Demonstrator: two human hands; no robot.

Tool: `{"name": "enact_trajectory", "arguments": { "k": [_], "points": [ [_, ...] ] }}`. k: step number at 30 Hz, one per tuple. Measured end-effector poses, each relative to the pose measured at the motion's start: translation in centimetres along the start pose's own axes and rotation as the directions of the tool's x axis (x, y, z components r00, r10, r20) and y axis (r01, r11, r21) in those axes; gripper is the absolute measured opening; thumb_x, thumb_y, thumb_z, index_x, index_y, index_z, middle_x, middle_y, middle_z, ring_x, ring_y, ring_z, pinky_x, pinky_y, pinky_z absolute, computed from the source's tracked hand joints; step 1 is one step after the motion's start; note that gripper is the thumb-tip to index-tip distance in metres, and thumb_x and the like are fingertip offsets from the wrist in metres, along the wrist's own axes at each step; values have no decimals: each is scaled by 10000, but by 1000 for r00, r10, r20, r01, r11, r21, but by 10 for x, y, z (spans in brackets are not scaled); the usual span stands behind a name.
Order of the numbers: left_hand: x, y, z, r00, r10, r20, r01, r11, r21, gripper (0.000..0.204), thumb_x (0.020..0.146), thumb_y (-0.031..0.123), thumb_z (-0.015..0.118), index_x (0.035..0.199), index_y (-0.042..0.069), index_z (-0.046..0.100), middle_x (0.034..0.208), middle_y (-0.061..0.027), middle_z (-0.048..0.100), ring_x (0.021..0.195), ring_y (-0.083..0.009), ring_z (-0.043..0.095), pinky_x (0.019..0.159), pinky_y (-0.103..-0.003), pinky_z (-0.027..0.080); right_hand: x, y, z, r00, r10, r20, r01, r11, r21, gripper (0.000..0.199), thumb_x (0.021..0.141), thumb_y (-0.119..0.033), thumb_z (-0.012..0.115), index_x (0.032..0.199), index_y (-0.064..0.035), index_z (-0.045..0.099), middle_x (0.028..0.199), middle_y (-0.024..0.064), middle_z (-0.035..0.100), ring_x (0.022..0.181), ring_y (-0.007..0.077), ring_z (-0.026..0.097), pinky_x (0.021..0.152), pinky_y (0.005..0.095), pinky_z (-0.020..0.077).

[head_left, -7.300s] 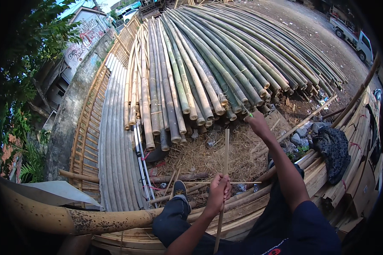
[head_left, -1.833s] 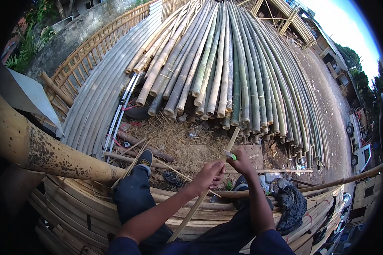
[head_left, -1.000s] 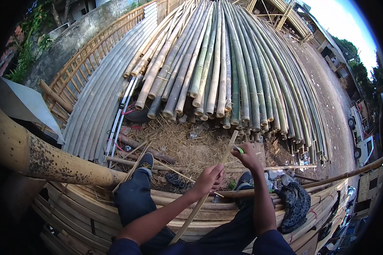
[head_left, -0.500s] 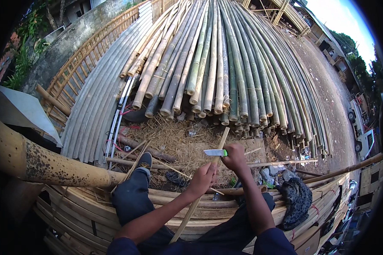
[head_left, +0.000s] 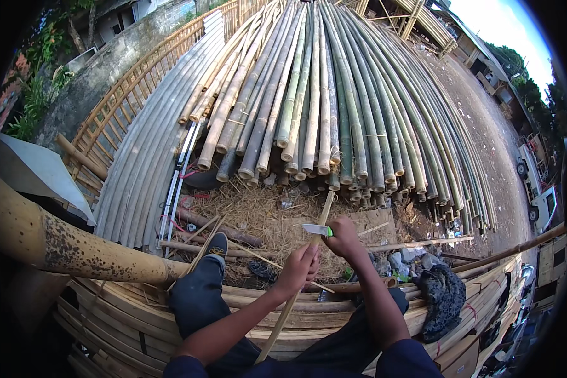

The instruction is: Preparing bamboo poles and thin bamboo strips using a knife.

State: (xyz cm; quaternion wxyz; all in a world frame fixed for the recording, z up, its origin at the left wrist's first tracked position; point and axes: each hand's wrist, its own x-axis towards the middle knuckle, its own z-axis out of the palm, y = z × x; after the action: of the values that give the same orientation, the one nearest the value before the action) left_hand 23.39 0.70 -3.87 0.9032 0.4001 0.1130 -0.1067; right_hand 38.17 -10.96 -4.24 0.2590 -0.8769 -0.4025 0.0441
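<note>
My left hand (head_left: 298,269) is wrapped round a long split bamboo strip (head_left: 274,332), which slants from my lap up and away from me. In my right hand (head_left: 343,237) is a knife (head_left: 315,229) with a green-edged handle, its handle mostly hidden by my fingers. The pale blade points left and lies across the strip, just beyond my left hand. A small curl shows at the strip's far end (head_left: 331,196). My legs (head_left: 201,296) are spread to either side of the strip.
A big stack of bamboo poles (head_left: 324,113) fills the far side. Stacked bamboo slats (head_left: 233,318) lie under me. At the left, a thick bamboo pole (head_left: 107,246) juts in beside corrugated sheets (head_left: 138,170). A dark speckled cloth (head_left: 443,299) lies at right; dry shavings (head_left: 258,208) cover the ground ahead.
My right hand has drawn slightly left and down, and the blade has come a little nearer my left hand. The grip of both hands is the same. The view has shifted slightly.
</note>
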Motion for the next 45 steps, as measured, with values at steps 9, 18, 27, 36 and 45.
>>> {"name": "enact_trajectory", "arguments": {
  "k": [9, 18, 27, 36, 45],
  "points": [
    [9, 4, -11, 998, -54, 31, 57, 995, -79, 336, 999, 364, 351, 792, 100, 371, 539, 53, 271, 393, -35, 248, 342, -193, 223, 4, 10, 2, 990, 141, 16, -140, 989, -56, 221, 688, -223, 574, 684, -7, 626, 693, 233, 595, 710, 421, 580, 677, 504, 455],
    [-13, -40, 22, 973, -182, 143, 166, 979, 115, 324, 1000, 362, 342, 797, 110, 368, 534, 40, 287, 396, -51, 240, 340, -191, 221, 7, 85, -26, 735, 600, -317, -463, 785, 411, 332, 740, -249, 543, 613, 56, 505, 499, 125, 458, 485, 191, 451, 507, 400, 354],
    [9, -1, -2, 982, -155, 112, 181, 942, -284, 366, 983, 423, 369, 773, 123, 371, 501, 48, 228, 360, -47, 192, 306, -196, 167, -5, 1, -12, 991, -45, 125, 21, 983, 183, 274, 715, -228, 625, 630, 26, 564, 623, 239, 540, 616, 424, 535, 582, 463, 418],
    [13, -3, -3, 986, -136, 97, 162, 920, -356, 389, 977, 446, 372, 737, 140, 378, 483, 65, 216, 350, -34, 176, 303, -190, 152, 2, 3, 7, 971, -30, -235, 10, 996, -85, 123, 605, -172, 608, 577, -62, 562, 592, 165, 555, 587, 361, 564, 554, 452, 438],
    [-16, -34, 25, 915, -279, 292, 330, 933, -142, 366, 990, 402, 354, 760, 118, 365, 497, 58, 231, 350, -43, 211, 305, -195, 184, -2, 96, -71, 514, 648, -562, -635, 728, 259, 285, 779, -211, 549, 689, 58, 581, 598, 226, 559, 572, 379, 566, 569, 465, 403]
  ]
}}
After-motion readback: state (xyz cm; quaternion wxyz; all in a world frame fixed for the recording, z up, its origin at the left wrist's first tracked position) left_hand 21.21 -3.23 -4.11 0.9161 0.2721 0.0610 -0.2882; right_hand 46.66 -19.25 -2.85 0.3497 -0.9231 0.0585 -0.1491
